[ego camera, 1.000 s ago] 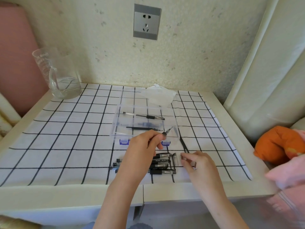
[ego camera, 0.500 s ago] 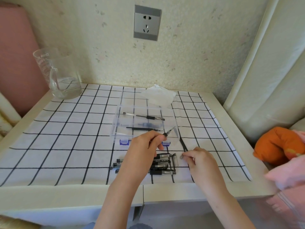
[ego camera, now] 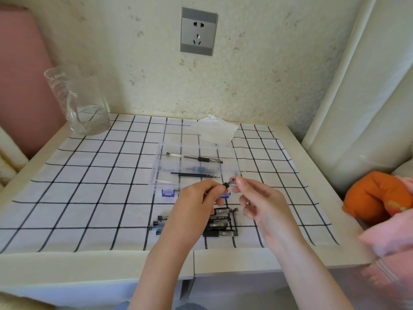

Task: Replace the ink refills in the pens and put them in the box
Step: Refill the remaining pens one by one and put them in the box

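Observation:
My left hand (ego camera: 196, 202) grips a pen (ego camera: 228, 184) by its black grip end, just in front of the clear plastic box (ego camera: 156, 175). My right hand (ego camera: 257, 198) pinches the clear front end of that same pen from the right. Inside the box lie a whole pen (ego camera: 196, 158) and a thin black refill (ego camera: 194, 174). A bunch of pens (ego camera: 220, 224) lies on the checked cloth under my hands, partly hidden by my left wrist.
A glass measuring jug (ego camera: 78, 101) stands at the back left. A crumpled white tissue (ego camera: 214, 130) lies behind the box. An orange soft thing (ego camera: 375, 195) and pink fabric (ego camera: 393, 240) sit at the table's right edge. A wall socket (ego camera: 199, 32) is above.
My right hand has risen from the cloth beside the pen bunch and moved up-left to the tip of the pen that my left hand holds. The left hand stayed nearly still.

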`<state>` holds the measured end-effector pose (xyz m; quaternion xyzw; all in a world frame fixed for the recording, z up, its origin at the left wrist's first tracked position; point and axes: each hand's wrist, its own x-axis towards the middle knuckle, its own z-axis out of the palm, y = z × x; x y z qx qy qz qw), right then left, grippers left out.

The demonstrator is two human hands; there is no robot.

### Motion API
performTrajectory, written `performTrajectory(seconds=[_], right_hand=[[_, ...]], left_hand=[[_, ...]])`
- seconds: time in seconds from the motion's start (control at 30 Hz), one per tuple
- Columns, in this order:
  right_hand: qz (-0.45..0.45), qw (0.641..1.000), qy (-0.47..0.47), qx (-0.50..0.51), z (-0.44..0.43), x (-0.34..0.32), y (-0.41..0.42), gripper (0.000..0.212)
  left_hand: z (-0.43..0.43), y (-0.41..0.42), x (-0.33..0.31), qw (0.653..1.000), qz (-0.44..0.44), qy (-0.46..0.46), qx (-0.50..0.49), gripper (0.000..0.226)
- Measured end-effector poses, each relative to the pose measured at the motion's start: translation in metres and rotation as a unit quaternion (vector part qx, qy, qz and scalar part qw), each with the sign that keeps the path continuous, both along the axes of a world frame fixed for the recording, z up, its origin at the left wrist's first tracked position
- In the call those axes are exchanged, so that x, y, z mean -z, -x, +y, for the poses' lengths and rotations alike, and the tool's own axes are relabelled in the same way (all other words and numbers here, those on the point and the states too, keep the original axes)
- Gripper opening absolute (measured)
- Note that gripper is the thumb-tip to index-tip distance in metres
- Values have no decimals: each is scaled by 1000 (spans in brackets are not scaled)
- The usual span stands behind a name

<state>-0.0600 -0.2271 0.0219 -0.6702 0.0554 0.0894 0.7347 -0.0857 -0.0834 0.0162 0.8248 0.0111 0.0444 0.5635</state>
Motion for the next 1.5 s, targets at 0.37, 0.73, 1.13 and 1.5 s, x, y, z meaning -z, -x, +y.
performTrajectory(seconds=[0.37, 0.73, 1.13, 1.5], right_hand=[[-46, 995, -39, 76, -8, -17, -29, 13], [-121, 963, 221, 94, -31, 7, -89, 18], [-132, 922, 362, 39, -20, 37, -86, 15], [-268, 802, 480, -233, 42, -7, -93, 14]], left_hand=[[7, 1, 3, 999, 37, 0, -3, 23], [10, 1, 4, 999, 36, -13, -17, 22], [8, 0, 4, 999, 41, -6, -17, 22], [8, 0, 5, 999, 43, -16, -13, 22]])
